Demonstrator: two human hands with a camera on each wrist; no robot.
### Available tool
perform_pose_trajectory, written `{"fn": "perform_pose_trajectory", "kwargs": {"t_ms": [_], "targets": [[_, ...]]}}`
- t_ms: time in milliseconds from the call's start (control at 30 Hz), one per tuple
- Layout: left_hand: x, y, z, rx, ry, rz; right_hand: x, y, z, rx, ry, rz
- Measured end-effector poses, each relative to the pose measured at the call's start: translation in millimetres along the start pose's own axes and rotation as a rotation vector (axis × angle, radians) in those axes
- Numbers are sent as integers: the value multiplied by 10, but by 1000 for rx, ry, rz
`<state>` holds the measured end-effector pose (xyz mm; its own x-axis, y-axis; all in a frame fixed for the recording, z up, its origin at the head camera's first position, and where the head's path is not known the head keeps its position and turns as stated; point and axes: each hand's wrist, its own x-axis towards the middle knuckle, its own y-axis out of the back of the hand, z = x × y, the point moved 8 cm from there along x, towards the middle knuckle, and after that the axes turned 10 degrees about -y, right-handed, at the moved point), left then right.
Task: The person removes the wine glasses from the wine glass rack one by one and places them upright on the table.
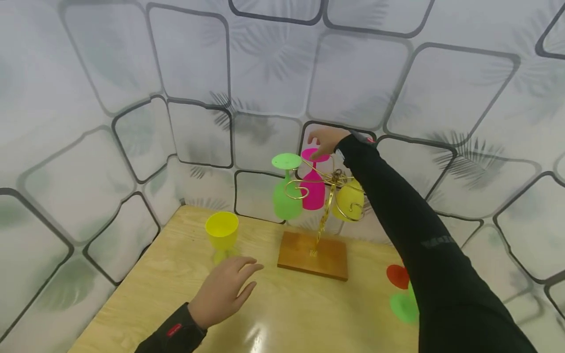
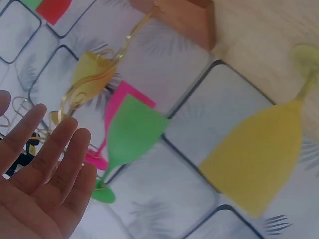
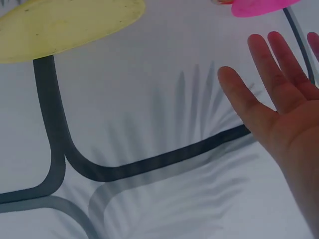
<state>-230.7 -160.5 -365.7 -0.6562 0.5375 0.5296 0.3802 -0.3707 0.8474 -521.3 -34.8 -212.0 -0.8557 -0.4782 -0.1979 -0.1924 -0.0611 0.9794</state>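
My right hand (image 1: 327, 141) hovers by the upturned foot of a pink goblet (image 1: 313, 193), which hangs upside down on a gold wire rack (image 1: 328, 208). In the right wrist view its fingers are spread, and a gap separates them from the pink foot (image 3: 261, 6). Beside the pink one hang a green goblet (image 1: 286, 202) and a yellow goblet (image 1: 351, 201), also inverted. My left hand (image 1: 226, 293) is held over the table with loosely extended fingers, holding nothing. Nearest to it is an upright yellow goblet (image 1: 222, 233).
The rack's wooden base (image 1: 304, 252) stands on a light wood table (image 1: 273, 318) near the back edge. Red (image 1: 398, 276) and green (image 1: 403, 308) pieces show at the right, partly behind my right sleeve. Patterned fabric walls (image 1: 273, 88) close in behind and on the left.
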Motion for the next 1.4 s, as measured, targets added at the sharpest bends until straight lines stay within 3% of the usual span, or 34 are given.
{"fn": "perform_pose_trajectory", "kwargs": {"t_ms": [133,300,700,967,1400], "targets": [[-128,-54,-38,-9,36,-10,54,-106,82,-40,-59,-62],[-183,-55,-97,-17,59,-13,129,-174,115,-42,-82,-89],[-201,-98,-134,-1,46,7,246,-53,134,-18,-89,-47],[-215,-110,-134,-12,51,-18,173,-5,193,-8,-110,11],[-250,-107,-140,-11,65,-22,191,-66,410,23,-177,40]]}}
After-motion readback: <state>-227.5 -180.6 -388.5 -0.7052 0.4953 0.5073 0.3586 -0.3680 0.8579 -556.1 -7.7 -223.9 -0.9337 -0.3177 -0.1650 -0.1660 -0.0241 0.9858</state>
